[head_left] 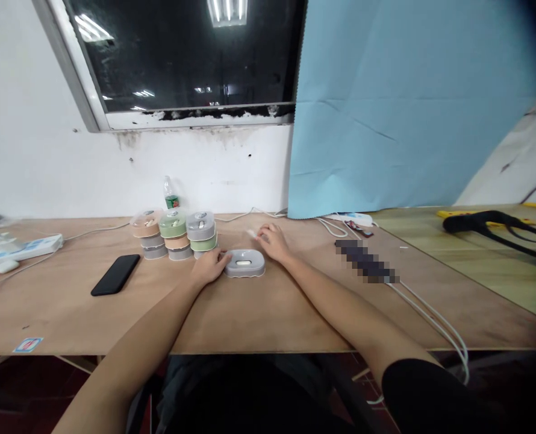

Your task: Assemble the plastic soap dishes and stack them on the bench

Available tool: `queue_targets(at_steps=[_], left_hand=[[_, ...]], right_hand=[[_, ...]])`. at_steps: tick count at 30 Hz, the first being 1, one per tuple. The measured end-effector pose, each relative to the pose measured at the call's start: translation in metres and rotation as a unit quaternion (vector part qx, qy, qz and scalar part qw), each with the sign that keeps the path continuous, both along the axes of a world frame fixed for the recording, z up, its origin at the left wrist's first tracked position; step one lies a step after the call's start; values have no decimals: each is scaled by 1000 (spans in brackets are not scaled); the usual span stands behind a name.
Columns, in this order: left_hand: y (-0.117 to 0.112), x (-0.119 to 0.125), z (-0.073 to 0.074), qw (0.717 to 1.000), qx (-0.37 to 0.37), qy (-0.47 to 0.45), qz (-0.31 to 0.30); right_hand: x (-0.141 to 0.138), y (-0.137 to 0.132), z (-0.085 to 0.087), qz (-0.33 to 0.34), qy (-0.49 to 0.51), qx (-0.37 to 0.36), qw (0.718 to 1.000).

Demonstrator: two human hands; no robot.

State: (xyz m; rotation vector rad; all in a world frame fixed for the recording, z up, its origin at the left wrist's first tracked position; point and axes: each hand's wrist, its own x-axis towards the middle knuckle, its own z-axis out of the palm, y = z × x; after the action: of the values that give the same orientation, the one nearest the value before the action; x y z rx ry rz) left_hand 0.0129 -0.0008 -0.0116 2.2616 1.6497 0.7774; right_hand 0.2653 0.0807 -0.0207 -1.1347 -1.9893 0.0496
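The left hand is touching a gray case, its grip hard to judge from here; the right hand is resting open.

Bright, even indoor light falls on the table, leaving only faint shadows. Ceiling lamps glare as reflections in the dark window at 12 o'clock. A pixelated patch blurs detail near 3 o'clock. The wide lens bends the edges, and the corner darkens at 2 o'clock.
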Motion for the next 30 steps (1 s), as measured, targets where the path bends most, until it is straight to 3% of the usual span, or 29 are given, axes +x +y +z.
queue_targets(at_steps=[5,7,9,11,13,15,21,25,30], left_hand=[[0,2,-1,999,36,-16,-17],[0,3,-1,999,33,-12,-25],[-1,4,-1,999,25,-13,-27],[-3,5,-1,999,24,-20,-22],[-4,5,0,999,31,-30,-25],[-6,5,2,998,40,-37,-41],[-7,5,3,997,41,-31,-63],[-5,2,2,998,11,-28,-56],[-5,2,3,999,-9,-13,-52]], right_hand=[[-8,-8,9,9,221,-33,975],[-14,-11,13,21,332,-90,939],[-20,-12,17,34,437,-170,883],[-25,-13,19,46,495,-250,831],[-28,-14,18,65,510,-300,804],[-30,-15,16,81,495,-319,804],[-34,-21,13,124,396,-299,859],[-29,-22,12,164,350,-361,848],[-25,-15,8,165,330,-426,826]])
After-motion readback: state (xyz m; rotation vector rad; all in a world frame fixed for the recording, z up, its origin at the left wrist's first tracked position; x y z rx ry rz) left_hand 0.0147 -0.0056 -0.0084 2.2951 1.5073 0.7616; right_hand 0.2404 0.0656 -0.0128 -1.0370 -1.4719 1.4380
